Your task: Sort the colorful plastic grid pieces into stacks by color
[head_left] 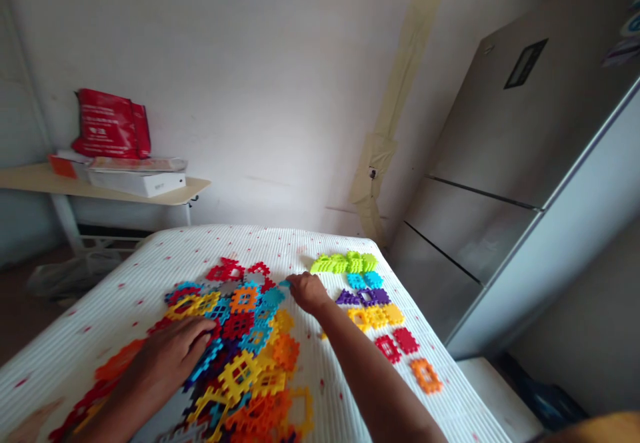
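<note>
A light-blue interlocking plastic tile (285, 283) is pinched in the right hand's (307, 292) fingertips, at the upper right edge of the mixed tile pile (239, 325). The left hand (175, 346) lies well apart from it, over the pile's left side; whether its fingers grip a tile cannot be told. Sorted colour rows (376, 315) lie right of the right hand.

Bare cloth (327, 366) between pile (250, 356) and rows (375, 316).

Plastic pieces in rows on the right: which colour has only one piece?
The orange piece, at the near end; every other colour there shows at least two.
</note>
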Tool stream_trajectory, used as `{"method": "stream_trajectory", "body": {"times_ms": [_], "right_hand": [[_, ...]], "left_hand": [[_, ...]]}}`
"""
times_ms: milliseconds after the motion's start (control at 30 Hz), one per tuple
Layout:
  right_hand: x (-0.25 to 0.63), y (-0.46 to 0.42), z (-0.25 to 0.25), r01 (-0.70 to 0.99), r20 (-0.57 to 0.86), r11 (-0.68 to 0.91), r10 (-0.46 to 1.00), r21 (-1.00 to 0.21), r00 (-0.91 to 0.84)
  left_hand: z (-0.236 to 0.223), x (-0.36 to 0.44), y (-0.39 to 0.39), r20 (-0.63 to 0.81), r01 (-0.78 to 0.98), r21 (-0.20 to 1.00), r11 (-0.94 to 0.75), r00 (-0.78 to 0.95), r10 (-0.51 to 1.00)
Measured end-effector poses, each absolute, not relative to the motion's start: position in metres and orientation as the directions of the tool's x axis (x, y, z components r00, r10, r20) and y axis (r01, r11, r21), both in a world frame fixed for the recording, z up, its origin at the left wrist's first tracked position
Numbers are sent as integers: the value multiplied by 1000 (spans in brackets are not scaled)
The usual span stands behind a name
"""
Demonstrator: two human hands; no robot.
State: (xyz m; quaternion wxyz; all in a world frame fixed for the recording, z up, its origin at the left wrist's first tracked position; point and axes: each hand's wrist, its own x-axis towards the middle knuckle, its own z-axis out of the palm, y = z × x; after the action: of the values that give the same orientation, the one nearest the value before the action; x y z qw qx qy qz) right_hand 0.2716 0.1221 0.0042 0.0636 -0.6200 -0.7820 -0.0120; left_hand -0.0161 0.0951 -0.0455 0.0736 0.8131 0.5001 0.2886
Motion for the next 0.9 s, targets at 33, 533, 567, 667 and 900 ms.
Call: {"method": "stream_trajectory", "body": {"times_ms": [33,533,567,667,900], "right_hand": [[276,123,9,973,108,217,972,-75,-209],[293,100,6,989,210,-117,969,-86,132],[291,98,4,986,216,-147,963,-78,161],[281,94,-4,975,200,-217,954,-58,224],[273,96,-12,965,214,-243,942,-97,259]], "left_hand": [[-45,-16,95,388,773,405,-488,337,858],[-41,-16,92,388,775,378,-506,364,847],[-41,-16,91,389,776,377,-505,362,847],[-40,-16,90,399,774,370,-514,367,840],[-43,-17,93,437,760,353,-546,382,814]]}}
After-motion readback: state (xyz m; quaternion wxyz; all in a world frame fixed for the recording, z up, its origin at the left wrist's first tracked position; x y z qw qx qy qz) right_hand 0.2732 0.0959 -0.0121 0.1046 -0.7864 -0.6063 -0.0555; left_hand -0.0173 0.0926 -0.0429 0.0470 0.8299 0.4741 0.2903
